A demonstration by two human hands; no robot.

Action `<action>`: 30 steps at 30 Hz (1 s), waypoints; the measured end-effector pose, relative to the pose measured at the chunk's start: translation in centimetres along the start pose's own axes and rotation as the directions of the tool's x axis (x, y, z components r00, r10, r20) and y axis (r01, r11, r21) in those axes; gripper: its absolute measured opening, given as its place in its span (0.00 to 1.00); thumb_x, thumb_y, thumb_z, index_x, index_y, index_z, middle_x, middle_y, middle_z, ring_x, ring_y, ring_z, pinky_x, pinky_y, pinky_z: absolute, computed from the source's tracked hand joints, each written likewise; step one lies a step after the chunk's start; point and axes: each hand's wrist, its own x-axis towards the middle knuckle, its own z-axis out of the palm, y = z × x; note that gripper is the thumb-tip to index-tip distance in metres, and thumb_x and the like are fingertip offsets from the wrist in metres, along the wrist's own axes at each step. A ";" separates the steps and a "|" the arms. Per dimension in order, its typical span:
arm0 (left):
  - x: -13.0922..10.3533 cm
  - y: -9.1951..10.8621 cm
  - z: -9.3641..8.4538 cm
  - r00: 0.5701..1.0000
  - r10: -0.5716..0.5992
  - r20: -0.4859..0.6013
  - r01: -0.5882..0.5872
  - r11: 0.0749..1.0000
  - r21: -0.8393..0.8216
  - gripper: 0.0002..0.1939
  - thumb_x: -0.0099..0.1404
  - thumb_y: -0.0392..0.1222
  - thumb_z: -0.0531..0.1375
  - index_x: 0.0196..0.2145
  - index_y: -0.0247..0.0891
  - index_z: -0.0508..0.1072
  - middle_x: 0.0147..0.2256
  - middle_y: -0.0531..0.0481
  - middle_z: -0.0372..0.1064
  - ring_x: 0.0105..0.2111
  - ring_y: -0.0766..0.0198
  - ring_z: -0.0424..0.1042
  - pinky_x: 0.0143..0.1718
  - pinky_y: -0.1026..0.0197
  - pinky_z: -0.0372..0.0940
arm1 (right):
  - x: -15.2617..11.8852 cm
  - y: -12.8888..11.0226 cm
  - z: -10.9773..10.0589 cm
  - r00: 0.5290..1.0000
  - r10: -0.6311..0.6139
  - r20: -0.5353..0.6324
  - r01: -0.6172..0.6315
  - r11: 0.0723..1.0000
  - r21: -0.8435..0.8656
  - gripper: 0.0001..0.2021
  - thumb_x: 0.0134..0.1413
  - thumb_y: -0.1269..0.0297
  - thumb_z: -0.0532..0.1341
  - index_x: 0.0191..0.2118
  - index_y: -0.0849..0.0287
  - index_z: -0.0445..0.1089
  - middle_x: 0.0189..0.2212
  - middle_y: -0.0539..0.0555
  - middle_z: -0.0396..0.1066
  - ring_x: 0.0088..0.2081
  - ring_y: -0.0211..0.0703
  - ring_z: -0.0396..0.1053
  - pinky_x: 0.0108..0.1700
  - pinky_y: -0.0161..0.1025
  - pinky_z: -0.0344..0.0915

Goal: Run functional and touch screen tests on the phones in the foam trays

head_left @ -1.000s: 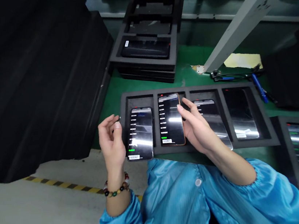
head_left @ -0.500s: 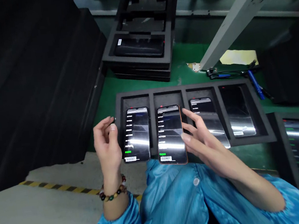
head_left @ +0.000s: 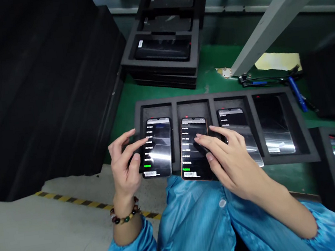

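A black foam tray (head_left: pixel 177 134) in front of me has phones in its compartments. The leftmost phone (head_left: pixel 159 153) shows a list with one green line, and its lower end overhangs the tray's near edge. My left hand (head_left: pixel 125 164) is at that phone's left side, fingers apart, one fingertip over the screen. Beside it lies an orange-edged phone (head_left: pixel 189 151) with a similar list. My right hand (head_left: pixel 230 158) reaches over its right part, fingers spread, a fingertip at the screen. Further right are a third phone (head_left: pixel 242 132) with a lit list and a darker fourth phone (head_left: pixel 274 128).
Stacked foam trays (head_left: pixel 163 70) with phones stand behind on the green table (head_left: pixel 210 56). A grey post (head_left: pixel 265 22) rises at right, near a blue pen (head_left: pixel 297 94) and yellow paper (head_left: pixel 278 61). Another tray (head_left: pixel 322 154) lies at right; black material (head_left: pixel 41 84) fills the left.
My left hand has stretched its index finger rightward over the leftmost phone. My right hand has moved from the orange-edged phone's right edge onto its screen. The view has shifted slightly.
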 end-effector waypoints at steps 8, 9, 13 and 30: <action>0.2 -0.2 -0.1 0.999 0.026 0.026 -0.028 0.997 0.066 0.22 0.79 0.55 0.52 0.56 0.55 0.84 0.68 0.48 0.70 0.67 0.42 0.65 0.71 0.35 0.57 | 0.0 0.0 -0.1 1.000 -0.001 -0.002 0.001 0.999 0.047 0.23 0.76 0.69 0.50 0.71 0.54 0.62 0.69 0.55 0.72 0.75 0.64 0.55 0.70 0.67 0.56; 0.3 -0.3 -0.1 0.999 0.018 0.037 -0.021 0.997 0.079 0.23 0.79 0.56 0.52 0.56 0.55 0.84 0.68 0.48 0.69 0.67 0.42 0.64 0.71 0.35 0.56 | 0.0 0.0 -0.1 1.000 0.003 -0.001 -0.003 0.999 0.049 0.23 0.76 0.69 0.50 0.71 0.54 0.62 0.69 0.55 0.72 0.75 0.64 0.54 0.70 0.67 0.56; 0.5 -0.5 -0.1 0.990 -0.016 0.140 -0.003 0.991 0.135 0.24 0.80 0.56 0.51 0.60 0.53 0.82 0.72 0.47 0.64 0.69 0.41 0.61 0.72 0.34 0.53 | 0.1 0.2 -0.3 1.000 0.000 0.011 -0.001 0.997 0.071 0.24 0.75 0.69 0.51 0.71 0.53 0.62 0.69 0.56 0.72 0.75 0.64 0.54 0.70 0.68 0.57; 1.9 -0.7 -0.2 0.999 0.005 0.050 -0.010 0.995 0.101 0.26 0.78 0.56 0.51 0.65 0.50 0.78 0.69 0.45 0.68 0.68 0.39 0.65 0.73 0.35 0.50 | -3.8 5.3 -4.0 0.967 0.210 -0.147 -0.211 0.977 0.006 0.19 0.78 0.64 0.50 0.66 0.52 0.70 0.62 0.58 0.75 0.73 0.58 0.59 0.71 0.64 0.54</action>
